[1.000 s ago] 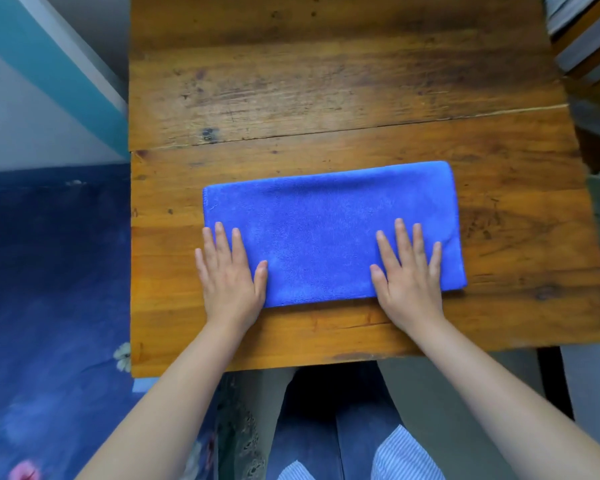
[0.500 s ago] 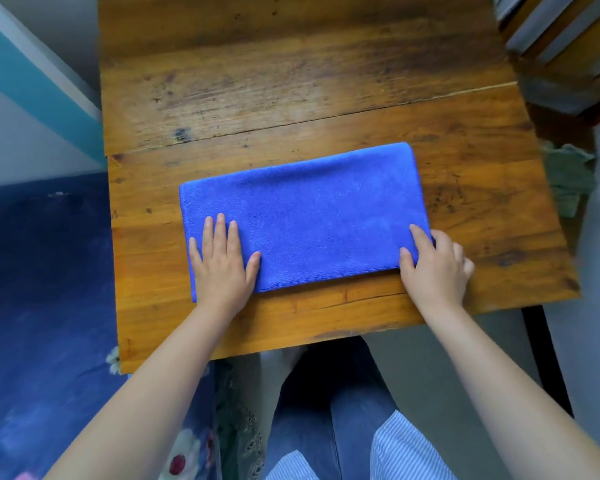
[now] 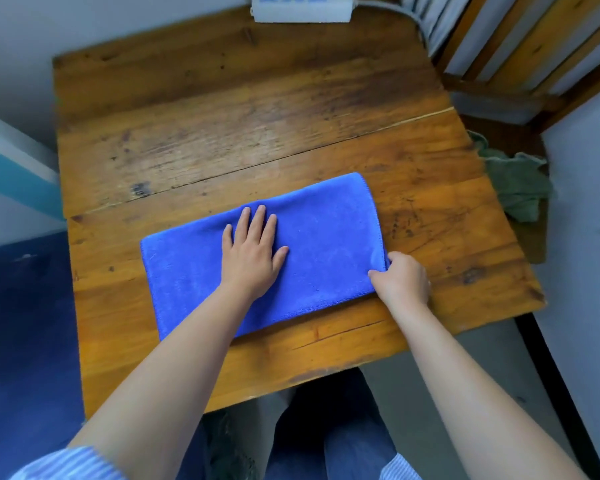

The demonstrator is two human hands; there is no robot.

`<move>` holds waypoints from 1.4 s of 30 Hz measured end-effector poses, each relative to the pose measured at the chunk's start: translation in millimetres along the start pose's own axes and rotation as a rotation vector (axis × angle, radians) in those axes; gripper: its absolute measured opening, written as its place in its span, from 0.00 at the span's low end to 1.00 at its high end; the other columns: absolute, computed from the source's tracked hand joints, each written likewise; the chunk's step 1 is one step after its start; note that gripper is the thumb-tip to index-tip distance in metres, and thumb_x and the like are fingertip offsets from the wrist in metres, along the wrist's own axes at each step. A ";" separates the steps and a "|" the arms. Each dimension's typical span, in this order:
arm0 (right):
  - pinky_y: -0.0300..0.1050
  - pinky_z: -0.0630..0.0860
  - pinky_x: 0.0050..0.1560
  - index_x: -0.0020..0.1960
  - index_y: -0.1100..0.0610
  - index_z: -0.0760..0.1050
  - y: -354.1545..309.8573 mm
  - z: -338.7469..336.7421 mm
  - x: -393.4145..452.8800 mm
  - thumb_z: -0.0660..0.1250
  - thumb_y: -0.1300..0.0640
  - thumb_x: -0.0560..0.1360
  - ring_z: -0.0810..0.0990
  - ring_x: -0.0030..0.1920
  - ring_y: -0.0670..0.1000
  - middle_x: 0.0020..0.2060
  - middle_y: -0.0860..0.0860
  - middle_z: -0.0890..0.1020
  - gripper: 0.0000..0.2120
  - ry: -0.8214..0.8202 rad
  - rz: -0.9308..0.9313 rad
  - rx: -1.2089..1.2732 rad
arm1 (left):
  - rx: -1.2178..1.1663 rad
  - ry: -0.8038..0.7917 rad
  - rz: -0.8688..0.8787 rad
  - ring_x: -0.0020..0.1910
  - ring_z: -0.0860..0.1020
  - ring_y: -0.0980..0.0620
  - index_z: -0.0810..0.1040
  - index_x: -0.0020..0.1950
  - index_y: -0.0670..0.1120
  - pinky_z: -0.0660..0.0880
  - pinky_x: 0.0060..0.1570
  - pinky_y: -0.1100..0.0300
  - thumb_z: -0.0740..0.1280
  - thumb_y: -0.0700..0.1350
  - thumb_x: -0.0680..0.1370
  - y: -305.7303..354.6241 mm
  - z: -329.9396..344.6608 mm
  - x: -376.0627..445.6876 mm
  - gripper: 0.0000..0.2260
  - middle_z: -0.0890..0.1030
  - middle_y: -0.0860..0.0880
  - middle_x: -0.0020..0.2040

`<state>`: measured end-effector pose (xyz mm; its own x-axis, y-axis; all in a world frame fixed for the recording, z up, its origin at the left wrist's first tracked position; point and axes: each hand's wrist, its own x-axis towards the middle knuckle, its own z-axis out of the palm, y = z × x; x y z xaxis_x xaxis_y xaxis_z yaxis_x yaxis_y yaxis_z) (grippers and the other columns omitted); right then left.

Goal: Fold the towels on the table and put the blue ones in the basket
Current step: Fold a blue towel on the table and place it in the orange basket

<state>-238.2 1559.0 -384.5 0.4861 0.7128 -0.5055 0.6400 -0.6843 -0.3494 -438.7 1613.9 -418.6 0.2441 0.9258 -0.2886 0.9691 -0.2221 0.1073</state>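
Note:
A blue towel (image 3: 329, 244), folded into a long rectangle, lies flat on the wooden table (image 3: 243, 133) near its front edge. My left hand (image 3: 253, 251) rests flat on the towel's middle, fingers spread and pointing away from me. My right hand (image 3: 404, 277) pinches the towel's right edge near the front corner, thumb on top and fingers curled under. No basket is in view.
A white power strip (image 3: 300, 6) with a cable sits at the table's far edge. A green cloth (image 3: 515, 183) hangs beside the table's right side. A wooden slatted chair (image 3: 520, 50) stands at the back right. Dark blue floor covering lies to the left.
My left hand has slid from the towel's front left corner to its middle. My right hand has closed on the right edge. The view has tilted up.

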 end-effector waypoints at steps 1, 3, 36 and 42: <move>0.48 0.70 0.48 0.40 0.60 0.73 0.7 -3.8 4.8 0.65 0.61 0.72 0.75 0.46 0.59 0.46 0.59 0.80 0.03 -0.005 -0.014 0.004 | 0.024 0.013 -0.002 0.75 0.51 0.46 0.57 0.74 0.46 0.51 0.70 0.48 0.54 0.55 0.79 0.9 -2.5 2.4 0.26 0.54 0.47 0.77; 0.49 0.71 0.49 0.43 0.62 0.75 -2.6 -14.5 17.6 0.65 0.62 0.72 0.76 0.48 0.60 0.48 0.59 0.80 0.03 -0.008 -0.046 -0.006 | 0.059 0.059 0.002 0.70 0.62 0.44 0.66 0.69 0.44 0.59 0.62 0.49 0.57 0.54 0.79 4.2 -10.8 8.7 0.22 0.64 0.43 0.72; 0.43 0.69 0.42 0.40 0.56 0.72 -96.4 -144.7 144.9 0.64 0.70 0.68 0.73 0.44 0.54 0.41 0.53 0.76 0.10 0.098 -0.569 -0.146 | -0.360 0.085 0.228 0.42 0.70 0.49 0.77 0.54 0.41 0.64 0.37 0.62 0.62 0.29 0.68 46.3 -149.5 180.8 0.17 0.74 0.49 0.40; 0.36 0.63 0.29 0.45 0.54 0.75 -76.1 -143.6 84.8 0.70 0.64 0.69 0.68 0.32 0.45 0.31 0.44 0.69 0.09 -0.176 -0.621 -0.236 | 0.005 -0.078 0.517 0.50 0.74 0.42 0.78 0.57 0.41 0.66 0.39 0.59 0.62 0.34 0.72 31.1 -144.4 114.7 0.14 0.76 0.40 0.50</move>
<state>-160.3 1693.6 -287.4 -0.1041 0.9131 -0.3942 0.8909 -0.0906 -0.4450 -385.7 1757.4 -311.0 0.6928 0.6692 -0.2689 0.7211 -0.6461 0.2502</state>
